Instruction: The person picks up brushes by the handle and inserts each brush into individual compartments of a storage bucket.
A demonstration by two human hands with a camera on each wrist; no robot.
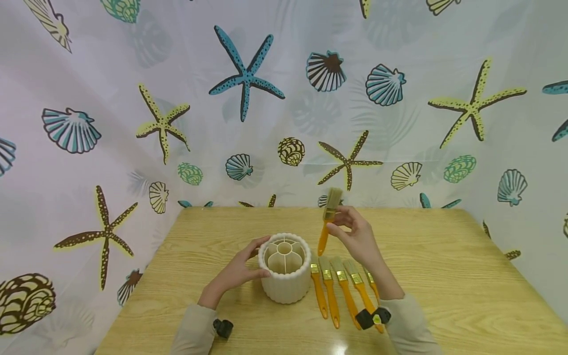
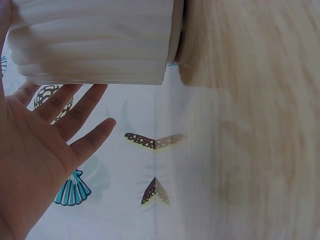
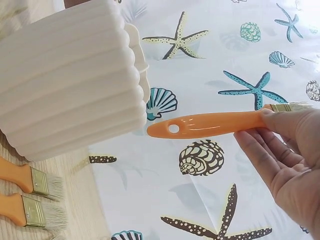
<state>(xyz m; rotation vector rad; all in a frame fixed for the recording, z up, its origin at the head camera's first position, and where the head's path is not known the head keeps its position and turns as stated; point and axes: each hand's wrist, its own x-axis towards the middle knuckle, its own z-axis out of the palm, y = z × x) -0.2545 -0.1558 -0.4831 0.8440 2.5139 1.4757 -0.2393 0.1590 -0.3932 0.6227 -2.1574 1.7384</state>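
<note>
Currently: 1 ribbed holder (image 1: 285,290) | left hand (image 1: 237,270): fingers spread against it | right hand (image 1: 356,237) pinches 1 brush (image 1: 329,215) | 5 laid brushes (image 1: 347,295), wood-grain table (image 1: 443,276) | shell-print curtain (image 1: 275,187) behind

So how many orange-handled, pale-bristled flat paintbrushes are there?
6: one paintbrush in the right hand; five paintbrushes on the light wooden table, beside the white fluted round holder. The right forearm may hide more.
</note>
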